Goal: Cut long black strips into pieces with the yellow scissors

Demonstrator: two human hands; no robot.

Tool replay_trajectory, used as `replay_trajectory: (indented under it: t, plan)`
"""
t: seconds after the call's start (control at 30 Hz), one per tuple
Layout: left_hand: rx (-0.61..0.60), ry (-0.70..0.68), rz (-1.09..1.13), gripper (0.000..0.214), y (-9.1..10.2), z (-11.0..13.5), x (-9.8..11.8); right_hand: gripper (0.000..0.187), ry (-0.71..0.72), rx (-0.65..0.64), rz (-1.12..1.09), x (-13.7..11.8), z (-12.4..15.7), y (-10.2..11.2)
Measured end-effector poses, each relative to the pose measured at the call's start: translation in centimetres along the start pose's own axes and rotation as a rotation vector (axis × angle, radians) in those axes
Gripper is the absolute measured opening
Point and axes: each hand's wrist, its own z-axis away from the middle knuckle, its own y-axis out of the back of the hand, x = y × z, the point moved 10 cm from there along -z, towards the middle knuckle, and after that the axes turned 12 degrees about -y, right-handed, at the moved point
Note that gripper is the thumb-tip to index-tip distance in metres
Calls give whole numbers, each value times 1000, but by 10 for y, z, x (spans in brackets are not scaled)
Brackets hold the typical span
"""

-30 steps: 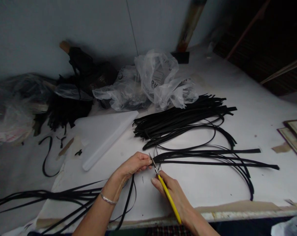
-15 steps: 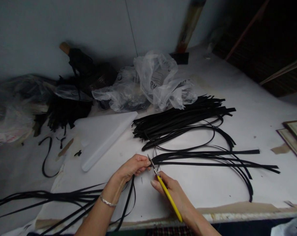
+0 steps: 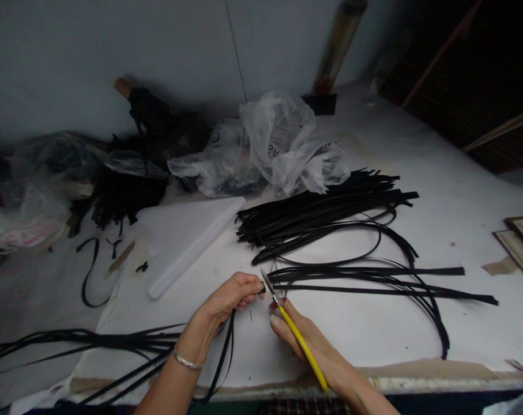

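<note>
I'd call the black strips (image 3: 438, 271) right of the left fingers (image 3: 249, 288), which pinch a black end (image 3: 262, 290), light, limp, likely slippery, best held near tips; right fingers (image 3: 281, 329) grip yellow-handled scissors (image 3: 303, 344).

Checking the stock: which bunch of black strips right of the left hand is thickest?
The rear bunch, beside the crumpled clear bag; the looser strips nearer the scissors are fewer and spread apart.

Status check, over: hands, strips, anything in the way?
Left hand pinching black strip end. Right hand gripping yellow-handled scissors, blades near left hand. Long strips right of blades. Plastic bags farther back, behind strip bundle.
</note>
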Motion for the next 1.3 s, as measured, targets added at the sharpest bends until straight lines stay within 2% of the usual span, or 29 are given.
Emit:
replay_trajectory:
  t: [0.13,0.2,0.23,0.3,0.37,0.43,0.5,0.57,0.67,0.8,0.9,1.0,1.07,1.13,1.2,1.3]
  plan:
    - [78,-24,-49,41,18,9,8,54,-53,18,157,7,23,7]
    - [66,-55,-85,41,12,13,12,48,-79,75,251,19,42,26]
    - [30,-63,-112,41,3,13,12,45,-83,103,293,28,53,39]
    - [-104,-63,-173,42,-29,11,8,39,-89,151,356,50,78,70]
    - [-232,-63,-252,44,-63,6,2,35,-113,232,439,77,103,108]
    - [-293,-105,-322,46,-89,-3,1,34,-153,323,551,104,123,149]
    - [-298,-171,-356,45,-103,-15,4,35,-170,380,666,122,134,185]
    - [-302,-223,-361,42,-110,-26,6,36,-152,396,754,130,134,214]
    - [-218,-237,-372,43,-100,-40,3,37,-48,410,870,118,119,248]
    - [23,-180,-376,54,-64,-51,7,37,76,427,1003,79,87,284]
    - [150,-161,-369,65,-37,-60,27,34,138,464,1099,45,55,309]
    - [241,-216,-357,66,-11,-71,55,35,197,500,1120,10,24,328]
    - [268,-250,-376,62,0,-77,66,35,225,512,1127,-5,11,333]
    - [256,-281,-418,54,2,-81,71,35,246,504,1136,-11,9,332]
    - [227,-326,-456,48,-3,-81,70,37,252,488,1139,-6,18,326]
    - [193,-402,-460,46,-16,-76,67,40,251,471,1109,16,44,314]
